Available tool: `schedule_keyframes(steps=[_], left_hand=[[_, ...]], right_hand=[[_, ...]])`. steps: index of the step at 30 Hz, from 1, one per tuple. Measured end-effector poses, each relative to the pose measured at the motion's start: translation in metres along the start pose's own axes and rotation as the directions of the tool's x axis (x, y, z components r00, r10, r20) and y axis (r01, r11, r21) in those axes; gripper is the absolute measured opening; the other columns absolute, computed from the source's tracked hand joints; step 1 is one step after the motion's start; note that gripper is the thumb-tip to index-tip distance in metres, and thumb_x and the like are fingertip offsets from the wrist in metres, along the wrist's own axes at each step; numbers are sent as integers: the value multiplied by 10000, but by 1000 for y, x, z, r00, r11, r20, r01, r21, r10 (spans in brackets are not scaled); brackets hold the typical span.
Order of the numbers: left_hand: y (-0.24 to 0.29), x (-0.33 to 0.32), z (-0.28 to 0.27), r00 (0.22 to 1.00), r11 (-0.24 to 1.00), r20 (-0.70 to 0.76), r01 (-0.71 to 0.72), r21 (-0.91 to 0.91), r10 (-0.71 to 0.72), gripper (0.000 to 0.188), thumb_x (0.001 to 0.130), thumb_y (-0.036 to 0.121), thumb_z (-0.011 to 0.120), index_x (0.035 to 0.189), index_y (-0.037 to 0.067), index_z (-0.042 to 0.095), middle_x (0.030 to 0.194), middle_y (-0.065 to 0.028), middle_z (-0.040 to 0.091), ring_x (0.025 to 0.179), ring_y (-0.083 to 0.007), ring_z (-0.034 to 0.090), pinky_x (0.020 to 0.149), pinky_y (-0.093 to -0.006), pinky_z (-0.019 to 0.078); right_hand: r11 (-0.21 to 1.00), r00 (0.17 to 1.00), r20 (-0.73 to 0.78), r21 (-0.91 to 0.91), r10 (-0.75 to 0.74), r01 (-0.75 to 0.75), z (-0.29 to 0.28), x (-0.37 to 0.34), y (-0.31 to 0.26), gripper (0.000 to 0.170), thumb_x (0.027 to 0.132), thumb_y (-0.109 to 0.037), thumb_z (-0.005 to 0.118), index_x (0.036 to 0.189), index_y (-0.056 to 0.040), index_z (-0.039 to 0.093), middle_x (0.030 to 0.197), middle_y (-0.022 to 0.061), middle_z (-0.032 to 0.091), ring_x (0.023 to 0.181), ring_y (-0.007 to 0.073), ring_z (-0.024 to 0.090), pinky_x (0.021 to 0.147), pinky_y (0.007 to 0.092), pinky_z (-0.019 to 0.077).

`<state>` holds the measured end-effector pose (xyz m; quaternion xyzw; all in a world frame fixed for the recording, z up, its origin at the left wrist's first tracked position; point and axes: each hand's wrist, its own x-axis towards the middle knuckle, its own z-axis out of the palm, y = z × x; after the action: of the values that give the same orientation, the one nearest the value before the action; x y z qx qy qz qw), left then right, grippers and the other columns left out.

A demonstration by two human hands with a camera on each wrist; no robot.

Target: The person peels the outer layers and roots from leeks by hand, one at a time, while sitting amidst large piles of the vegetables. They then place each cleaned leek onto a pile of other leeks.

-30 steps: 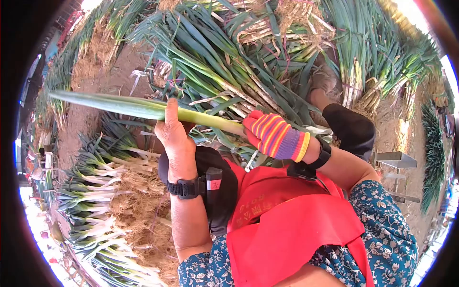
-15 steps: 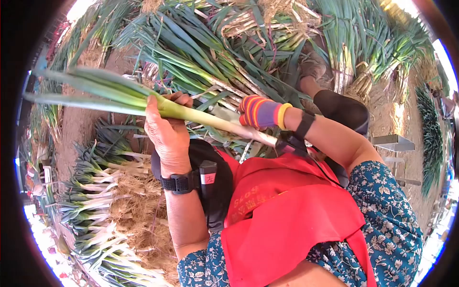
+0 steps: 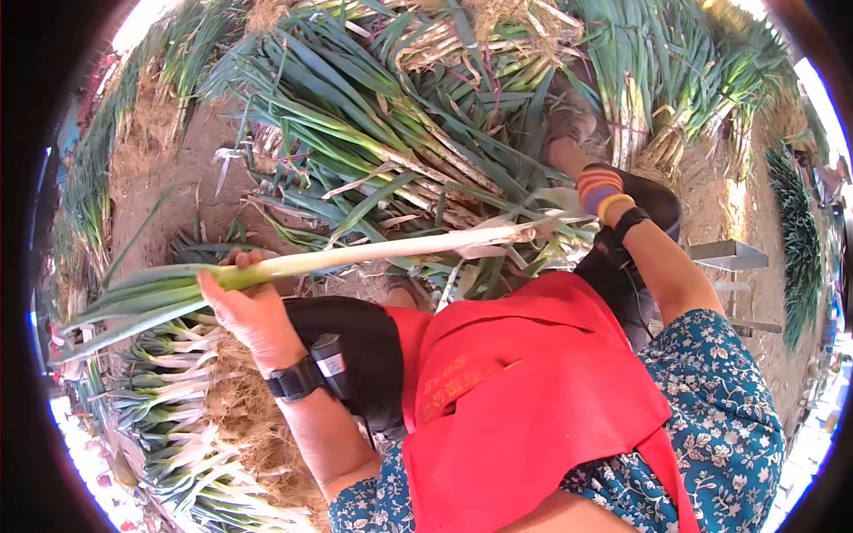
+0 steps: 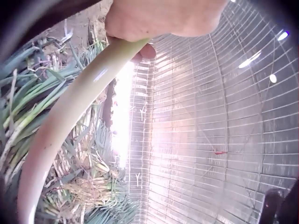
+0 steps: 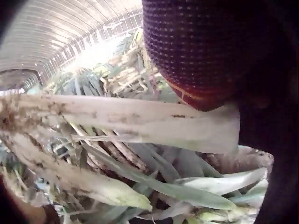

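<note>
The bare left hand (image 3: 249,311) grips a leek (image 3: 382,251) where its green leaves fan out, and the white stalk points right across the lap. In the left wrist view, that hand (image 4: 163,18) is curled round the pale stalk (image 4: 70,107). The striped-gloved right hand (image 3: 601,189) is beyond the root end, over the right knee. Seen by the right wrist camera, the glove (image 5: 196,51) pinches a pale peeled layer (image 5: 154,121) that reaches back to the dirty root end; its fingertips are partly hidden.
Bundled leeks (image 3: 373,107) lie on the ground ahead, with loose leaves around them. A row of rooted leeks (image 3: 187,373) lies at the left, and more bundles (image 3: 631,89) stand at the upper right. A metal stand (image 3: 729,256) is right of the knee.
The left hand has moved left and down with the leek, baring more of its stalk. The gloved hand has gone from the stalk to the right, past the root end, drawing a pale layer out.
</note>
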<state>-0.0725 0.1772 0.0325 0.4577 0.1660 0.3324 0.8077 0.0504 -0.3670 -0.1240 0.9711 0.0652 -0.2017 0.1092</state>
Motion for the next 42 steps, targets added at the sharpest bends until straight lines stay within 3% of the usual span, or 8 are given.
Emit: schedule_keyframes(steps=[7, 10, 14, 22, 27, 34, 38, 42], left_hand=[[4, -6, 7, 997, 999, -68, 17, -29, -19, 366, 908, 359, 530, 920, 0, 462, 838, -126, 550, 784, -235, 524, 809, -373, 444], [5, -13, 27, 1000, 997, -20, 10, -80, -11, 368, 913, 348, 540, 909, -17, 494, 864, -144, 573, 819, -250, 549, 833, -386, 458], [-13, -19, 42, 922, 928, 186, 361, -92, -340, 270, 915, 289, 558, 882, 26, 506, 781, -114, 569, 732, -206, 548, 812, -414, 462], [10, 11, 51, 973, 926, 84, 231, -299, -215, 262, 927, 241, 543, 777, 95, 387, 644, -6, 384, 582, -118, 387, 561, -261, 387], [-10, 18, 22, 903, 765, 86, 405, -501, -422, 285, 922, 279, 539, 769, 84, 398, 643, 7, 387, 564, -112, 381, 542, -265, 389], [-11, 25, 16, 942, 941, -133, 283, -185, -309, 320, 923, 316, 525, 756, 82, 384, 619, -14, 388, 539, -135, 382, 550, -302, 392], [2, 28, 10, 956, 989, -252, 148, -20, -148, 316, 918, 313, 533, 761, 91, 370, 605, -25, 384, 537, -163, 386, 587, -338, 406], [17, 32, -23, 954, 994, -295, 83, 75, -57, 300, 896, 302, 556, 763, 100, 379, 586, -15, 419, 507, -149, 400, 565, -348, 424]], right_hand=[[439, 625, -527, 446, -576, 780, -110, -62, -128, 592, 753, -358, 684, 1225, -38, 525, 1138, 171, 585, 1034, 301, 577, 894, 354, 434], [444, 724, -116, 721, -680, 532, -104, -65, -151, 629, 745, -288, 689, 1289, -58, 473, 1116, 160, 606, 995, 309, 583, 835, 372, 451], [285, 572, -486, 542, -661, 790, -137, -80, -191, 604, 760, -259, 690, 1292, -73, 472, 1118, 139, 617, 965, 257, 596, 779, 360, 464], [-524, 253, -501, 851, -828, -30, -201, -91, -244, 791, 805, -524, 618, 1382, -57, 345, 1182, 177, 548, 925, 187, 575, 724, 319, 485], [-372, 160, -338, 788, -927, -490, -157, -92, -215, 786, 767, -573, 625, 1245, 32, 472, 1008, 139, 624, 750, 191, 614, 637, 340, 518], [-191, 657, -59, 973, -752, -132, -104, -104, -132, 319, 830, -237, 633, 1015, 23, 622, 749, 27, 623, 681, 83, 583, 586, 248, 476], [174, 674, -433, 751, -599, 637, -65, -90, -94, 278, 808, -254, 661, 911, 4, 655, 695, 41, 620, 675, 84, 568, 625, 246, 464], [474, 919, -162, 817, -359, 329, -8, -69, -31, 237, 802, -231, 646, 908, -19, 656, 670, 55, 617, 639, 105, 564, 608, 275, 464]])
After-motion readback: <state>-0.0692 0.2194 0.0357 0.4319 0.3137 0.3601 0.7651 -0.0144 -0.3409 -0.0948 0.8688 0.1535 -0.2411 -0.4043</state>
